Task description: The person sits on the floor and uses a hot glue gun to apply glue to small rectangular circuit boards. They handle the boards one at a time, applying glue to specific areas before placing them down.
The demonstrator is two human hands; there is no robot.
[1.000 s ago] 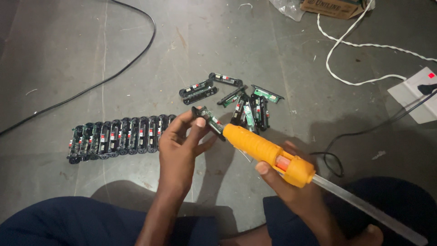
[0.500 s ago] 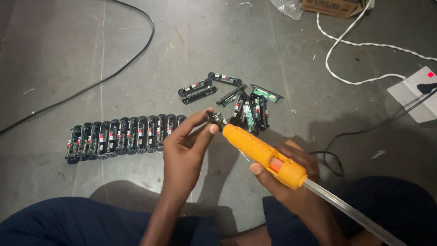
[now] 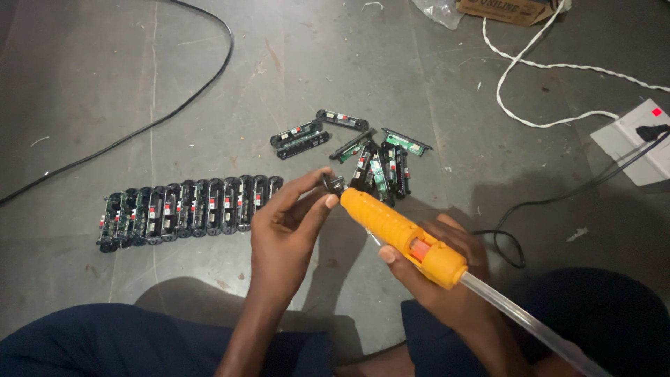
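My left hand pinches a small black circuit module between thumb and fingers, just above the floor. My right hand grips an orange glue gun whose nozzle touches that module. A clear glue stick sticks out of the gun's back toward the lower right. Just beyond the nozzle lies a loose pile of similar black and green modules. A neat row of several modules lies on the floor to the left.
The floor is grey concrete. A black cable curves across the upper left. A white cord runs to a white power strip at the right. A cardboard box stands at the top. My dark trouser legs fill the bottom.
The module in my left hand has turned and sits tighter in my fingers. The glue gun's nozzle has moved a little left and now meets it.
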